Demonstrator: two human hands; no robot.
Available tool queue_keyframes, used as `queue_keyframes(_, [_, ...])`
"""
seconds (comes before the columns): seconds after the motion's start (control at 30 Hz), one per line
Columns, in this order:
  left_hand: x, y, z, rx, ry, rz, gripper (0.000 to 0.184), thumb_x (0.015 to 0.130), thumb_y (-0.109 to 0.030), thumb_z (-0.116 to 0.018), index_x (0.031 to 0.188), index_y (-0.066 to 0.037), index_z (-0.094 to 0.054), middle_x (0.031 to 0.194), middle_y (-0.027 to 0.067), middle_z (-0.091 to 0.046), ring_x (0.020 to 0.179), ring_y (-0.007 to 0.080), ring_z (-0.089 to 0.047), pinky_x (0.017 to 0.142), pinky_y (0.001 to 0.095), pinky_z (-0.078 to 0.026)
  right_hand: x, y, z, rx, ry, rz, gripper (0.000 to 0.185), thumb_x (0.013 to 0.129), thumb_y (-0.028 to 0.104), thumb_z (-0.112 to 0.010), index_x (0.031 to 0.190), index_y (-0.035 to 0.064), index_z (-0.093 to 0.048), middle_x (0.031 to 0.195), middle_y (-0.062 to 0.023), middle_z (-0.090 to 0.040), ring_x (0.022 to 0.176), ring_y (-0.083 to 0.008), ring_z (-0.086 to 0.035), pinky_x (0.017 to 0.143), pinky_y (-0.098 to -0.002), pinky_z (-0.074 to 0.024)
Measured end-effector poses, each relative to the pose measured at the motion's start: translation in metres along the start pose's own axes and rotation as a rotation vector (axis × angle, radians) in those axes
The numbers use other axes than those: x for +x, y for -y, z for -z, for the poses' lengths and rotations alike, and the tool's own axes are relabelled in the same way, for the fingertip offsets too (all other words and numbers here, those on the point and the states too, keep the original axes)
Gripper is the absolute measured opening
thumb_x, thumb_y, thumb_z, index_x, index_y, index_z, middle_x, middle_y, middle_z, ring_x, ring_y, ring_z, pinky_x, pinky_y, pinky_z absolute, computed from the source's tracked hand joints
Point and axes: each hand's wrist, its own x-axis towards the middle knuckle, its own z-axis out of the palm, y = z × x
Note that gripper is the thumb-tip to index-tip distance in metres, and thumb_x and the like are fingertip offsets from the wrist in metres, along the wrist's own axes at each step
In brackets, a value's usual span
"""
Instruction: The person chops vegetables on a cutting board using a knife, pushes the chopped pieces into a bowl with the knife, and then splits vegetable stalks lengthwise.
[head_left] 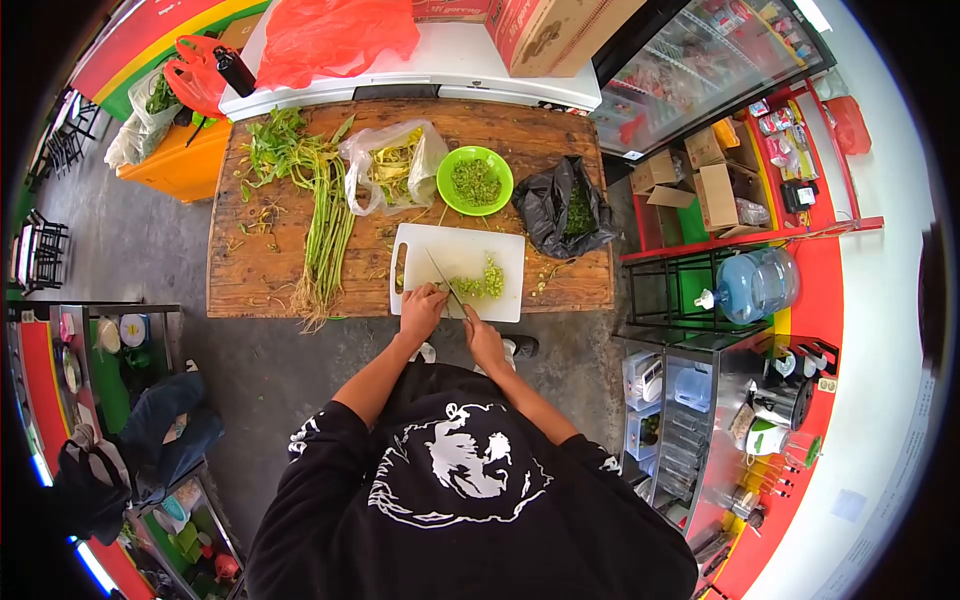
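Observation:
My right hand (485, 338) is wrapped round the handle of a kitchen knife (444, 276), whose blade slants up and left across a white cutting board (415, 245). My left hand (424, 306) rests on the board's near left part with its fingers curled, close to the blade; what lies under them is hidden. To the right of the blade sit chopped green pieces (491, 280). Beyond the board stands a lime-green bowl (445, 185) with chopped greens inside. A bunch of long leafy stems (328, 225) lies to the left on the wooden table (280, 285).
A clear plastic bag (428, 150) of yellowish leaves and a black plastic bag (540, 215) with dark greens flank the bowl. Farther back is a white counter (460, 65) with a red plastic bag (330, 40) and a cardboard box (560, 35). A water jug (758, 285) lies at right.

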Motion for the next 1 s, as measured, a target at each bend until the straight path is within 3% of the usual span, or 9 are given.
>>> queue_keyframes(0.23, [0.004,-0.002,0.004,-0.026,0.030,0.021,0.013,0.082,-0.011,-0.067,0.093,-0.011,-0.075,0.089,0.0026,-0.067,0.088,0.0242,-0.063,0.075,0.0386,-0.040,0.005,0.003,0.020,0.013,0.077,-0.079,0.035,0.099,0.031,-0.047,0.132,0.0198,-0.051,0.087,-0.0312,-0.065,0.082,-0.0520,-0.061,0.073,-0.0575,-0.0491])
queue_keyframes(0.4, [0.004,0.001,0.002,-0.047,0.026,0.053,0.013,0.083,-0.012,-0.067,0.093,-0.011,-0.075,0.089,0.0029,-0.068,0.088,0.0241,-0.063,0.076,0.0392,-0.039,-0.008,-0.002,0.004,-0.009,0.030,-0.036,0.036,0.099,0.031,-0.047,0.132,0.0172,-0.050,0.083,-0.0267,-0.067,0.077,-0.0492,-0.063,0.068,-0.0583,-0.0492])
queue_keyframes(0.67, [0.001,0.003,-0.005,-0.029,-0.024,0.043,0.013,0.081,-0.013,-0.069,0.093,-0.009,-0.075,0.087,0.0045,-0.068,0.083,0.0252,-0.064,0.074,0.0397,-0.040,0.015,0.009,0.010,-0.001,0.031,-0.007,0.036,0.099,0.030,-0.048,0.132,0.0158,-0.051,0.081,-0.0290,-0.065,0.078,-0.0496,-0.062,0.069,-0.0573,-0.0482])
queue_keyframes(0.73, [0.004,0.007,-0.006,-0.112,0.039,0.164,0.010,0.084,-0.014,-0.068,0.091,-0.009,-0.074,0.088,0.0042,-0.067,0.084,0.0251,-0.063,0.076,0.0395,-0.039,0.019,0.007,0.013,-0.020,0.076,-0.030,0.036,0.099,0.030,-0.048,0.131,0.0162,-0.051,0.082,-0.0288,-0.065,0.078,-0.0496,-0.062,0.069,-0.0574,-0.0483])
queue_keyframes(0.87, [0.004,0.005,-0.005,-0.123,0.037,0.201,0.010,0.084,-0.013,-0.068,0.091,-0.009,-0.074,0.089,0.0047,-0.067,0.083,0.0257,-0.063,0.075,0.0402,-0.039,0.004,-0.006,0.010,0.017,0.037,-0.018,0.035,0.098,0.032,-0.047,0.130,0.0171,-0.051,0.083,-0.0286,-0.066,0.079,-0.0499,-0.063,0.069,-0.0588,-0.0484])
queue_keyframes(1.0, [-0.003,0.005,-0.001,-0.078,-0.008,0.065,0.013,0.084,-0.013,-0.068,0.095,-0.009,-0.074,0.090,0.0043,-0.065,0.084,0.0246,-0.062,0.076,0.0397,-0.038,-0.002,-0.011,-0.004,-0.004,0.020,-0.015,0.036,0.099,0.031,-0.047,0.132,0.0172,-0.049,0.082,-0.0275,-0.066,0.077,-0.0497,-0.063,0.069,-0.0586,-0.0486])
